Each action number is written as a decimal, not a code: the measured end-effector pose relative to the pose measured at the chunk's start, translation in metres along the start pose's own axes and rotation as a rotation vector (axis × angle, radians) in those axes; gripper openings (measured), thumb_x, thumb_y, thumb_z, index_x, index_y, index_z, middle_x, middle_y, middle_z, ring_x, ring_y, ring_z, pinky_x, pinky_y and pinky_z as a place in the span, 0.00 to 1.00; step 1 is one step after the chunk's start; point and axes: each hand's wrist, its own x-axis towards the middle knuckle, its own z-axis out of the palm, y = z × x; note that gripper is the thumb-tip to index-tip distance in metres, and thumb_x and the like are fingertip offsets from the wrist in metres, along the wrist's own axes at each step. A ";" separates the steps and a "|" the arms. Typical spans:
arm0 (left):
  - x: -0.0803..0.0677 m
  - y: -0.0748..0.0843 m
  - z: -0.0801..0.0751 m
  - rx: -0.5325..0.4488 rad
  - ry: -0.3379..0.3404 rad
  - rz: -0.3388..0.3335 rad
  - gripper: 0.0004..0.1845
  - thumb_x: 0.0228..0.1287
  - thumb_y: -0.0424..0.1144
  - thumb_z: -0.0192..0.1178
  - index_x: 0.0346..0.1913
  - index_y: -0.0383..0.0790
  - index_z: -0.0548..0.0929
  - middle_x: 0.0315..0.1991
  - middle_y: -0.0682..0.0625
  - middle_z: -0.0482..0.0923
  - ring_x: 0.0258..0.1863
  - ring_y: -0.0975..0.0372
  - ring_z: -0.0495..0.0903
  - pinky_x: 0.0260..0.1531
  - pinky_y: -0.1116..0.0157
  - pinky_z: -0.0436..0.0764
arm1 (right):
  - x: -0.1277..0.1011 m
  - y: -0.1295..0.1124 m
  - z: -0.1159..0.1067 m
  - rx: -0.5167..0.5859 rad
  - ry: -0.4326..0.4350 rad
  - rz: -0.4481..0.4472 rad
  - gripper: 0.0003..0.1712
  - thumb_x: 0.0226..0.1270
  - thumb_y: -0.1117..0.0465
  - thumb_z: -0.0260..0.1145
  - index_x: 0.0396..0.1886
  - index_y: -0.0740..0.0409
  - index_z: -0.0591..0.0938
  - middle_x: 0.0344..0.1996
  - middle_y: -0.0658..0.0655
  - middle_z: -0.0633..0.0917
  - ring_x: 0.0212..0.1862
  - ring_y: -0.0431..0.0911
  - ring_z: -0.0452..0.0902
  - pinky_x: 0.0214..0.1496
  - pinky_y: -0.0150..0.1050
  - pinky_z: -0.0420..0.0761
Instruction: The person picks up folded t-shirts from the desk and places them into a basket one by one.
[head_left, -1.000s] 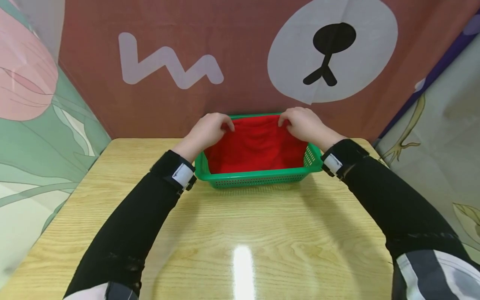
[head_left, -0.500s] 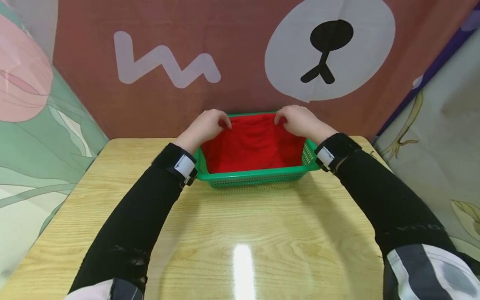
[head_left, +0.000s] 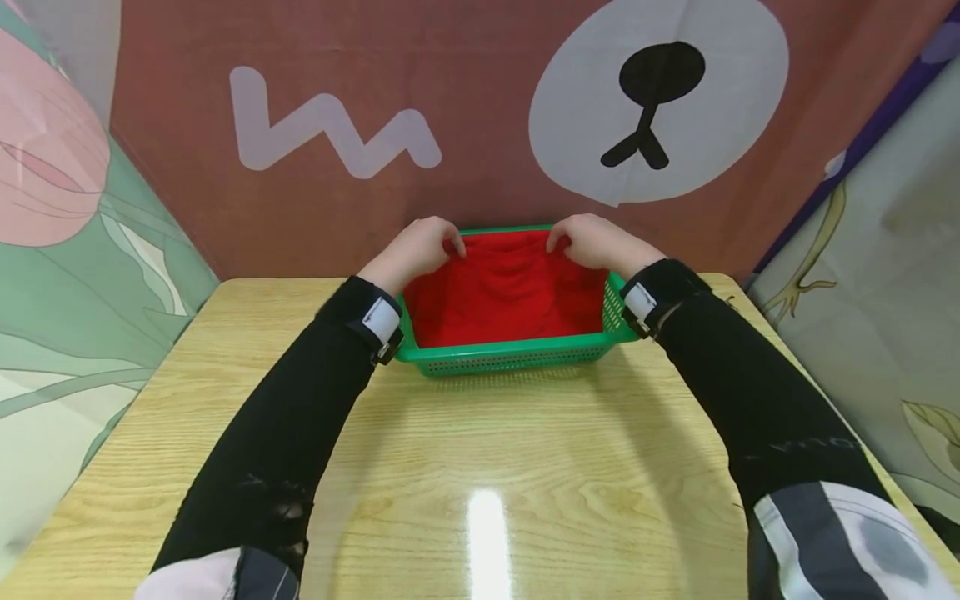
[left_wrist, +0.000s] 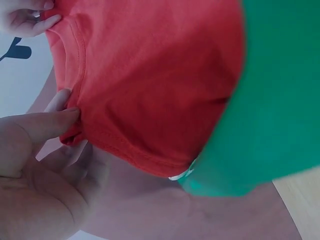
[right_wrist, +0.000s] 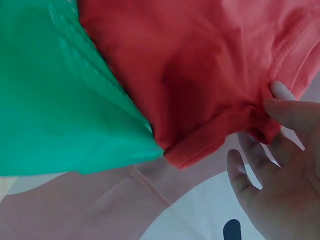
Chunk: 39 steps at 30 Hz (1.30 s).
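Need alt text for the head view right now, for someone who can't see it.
Both hands pinch the far edge of a red garment lying in a green basket: left hand, right hand. The basket sits at the far side of a wooden table, against a brown backdrop.

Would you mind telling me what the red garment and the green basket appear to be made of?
The red garment, pinched by the left hand and right hand, looks like soft matte knit fabric, perhaps cotton: stitched hems and folds show. The green basket seems to be moulded plastic, slightly glossy, with rows of small holes in its wall.
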 end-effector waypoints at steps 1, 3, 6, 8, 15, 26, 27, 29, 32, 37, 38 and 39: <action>0.002 -0.001 0.000 0.003 -0.002 0.002 0.15 0.69 0.25 0.50 0.48 0.38 0.86 0.54 0.43 0.77 0.51 0.51 0.71 0.52 0.58 0.75 | 0.001 0.000 0.000 0.006 -0.011 0.003 0.19 0.69 0.73 0.52 0.53 0.63 0.83 0.57 0.65 0.79 0.54 0.59 0.70 0.59 0.51 0.73; 0.004 -0.002 0.001 0.009 -0.005 0.006 0.15 0.68 0.24 0.51 0.48 0.38 0.86 0.55 0.43 0.77 0.51 0.51 0.71 0.52 0.58 0.75 | 0.003 0.001 0.001 0.016 -0.036 0.009 0.20 0.69 0.74 0.51 0.53 0.63 0.83 0.57 0.66 0.78 0.55 0.59 0.69 0.58 0.51 0.72; 0.006 -0.003 0.002 0.013 -0.009 0.007 0.15 0.68 0.24 0.51 0.48 0.38 0.86 0.55 0.43 0.76 0.51 0.51 0.71 0.51 0.58 0.76 | 0.006 0.000 0.001 0.027 -0.068 0.023 0.21 0.68 0.74 0.51 0.55 0.62 0.83 0.58 0.66 0.77 0.55 0.59 0.68 0.58 0.51 0.72; 0.007 -0.004 0.002 0.008 -0.012 0.008 0.14 0.68 0.24 0.52 0.48 0.37 0.86 0.55 0.42 0.77 0.51 0.51 0.71 0.51 0.59 0.77 | 0.007 0.000 0.002 0.028 -0.081 0.032 0.21 0.68 0.74 0.51 0.55 0.62 0.82 0.58 0.66 0.77 0.55 0.59 0.68 0.59 0.51 0.71; 0.005 -0.004 0.004 -0.010 -0.031 -0.002 0.14 0.68 0.24 0.53 0.48 0.36 0.85 0.55 0.42 0.77 0.51 0.51 0.71 0.51 0.58 0.77 | 0.009 0.000 0.003 0.023 -0.100 0.033 0.21 0.68 0.73 0.50 0.55 0.62 0.82 0.57 0.66 0.77 0.54 0.59 0.67 0.56 0.50 0.70; 0.004 -0.001 0.005 0.012 -0.079 -0.024 0.15 0.69 0.25 0.55 0.54 0.38 0.82 0.57 0.41 0.74 0.52 0.50 0.71 0.54 0.58 0.76 | 0.011 -0.003 0.006 0.025 -0.140 0.067 0.22 0.68 0.72 0.51 0.60 0.62 0.79 0.61 0.66 0.75 0.56 0.59 0.67 0.59 0.51 0.72; 0.004 -0.001 0.005 0.014 -0.086 -0.028 0.15 0.69 0.25 0.55 0.55 0.38 0.81 0.57 0.41 0.74 0.52 0.50 0.71 0.54 0.58 0.76 | 0.011 -0.003 0.006 0.024 -0.145 0.072 0.22 0.68 0.71 0.51 0.60 0.62 0.79 0.61 0.66 0.74 0.57 0.59 0.67 0.60 0.51 0.72; 0.004 0.000 0.005 0.015 -0.092 -0.034 0.15 0.69 0.25 0.56 0.55 0.38 0.81 0.57 0.41 0.74 0.52 0.50 0.70 0.54 0.58 0.77 | 0.011 -0.005 0.007 0.024 -0.150 0.077 0.23 0.68 0.71 0.52 0.61 0.62 0.78 0.62 0.66 0.74 0.57 0.59 0.67 0.60 0.51 0.72; 0.003 0.001 0.006 0.016 -0.108 -0.045 0.16 0.68 0.26 0.57 0.57 0.38 0.80 0.58 0.41 0.73 0.53 0.50 0.70 0.54 0.58 0.77 | 0.010 -0.006 0.007 0.025 -0.161 0.078 0.24 0.67 0.72 0.53 0.62 0.63 0.78 0.63 0.66 0.73 0.58 0.59 0.67 0.61 0.52 0.72; 0.003 0.003 0.007 0.016 -0.152 -0.068 0.18 0.69 0.28 0.58 0.60 0.38 0.77 0.58 0.41 0.73 0.54 0.50 0.69 0.55 0.57 0.76 | 0.010 -0.006 0.009 0.029 -0.186 0.071 0.24 0.67 0.71 0.55 0.64 0.63 0.76 0.63 0.67 0.73 0.58 0.58 0.66 0.60 0.51 0.72; 0.003 0.003 0.007 0.018 -0.160 -0.072 0.18 0.69 0.28 0.58 0.61 0.38 0.77 0.58 0.42 0.73 0.54 0.50 0.69 0.55 0.57 0.76 | 0.010 -0.006 0.009 0.028 -0.190 0.068 0.24 0.68 0.71 0.55 0.64 0.63 0.76 0.63 0.67 0.73 0.58 0.58 0.65 0.59 0.51 0.72; 0.003 0.004 0.007 0.019 -0.167 -0.075 0.19 0.69 0.28 0.58 0.61 0.38 0.76 0.58 0.42 0.73 0.54 0.50 0.69 0.56 0.57 0.76 | 0.010 -0.006 0.009 0.027 -0.192 0.064 0.24 0.68 0.71 0.55 0.64 0.64 0.76 0.63 0.67 0.73 0.58 0.58 0.65 0.59 0.50 0.73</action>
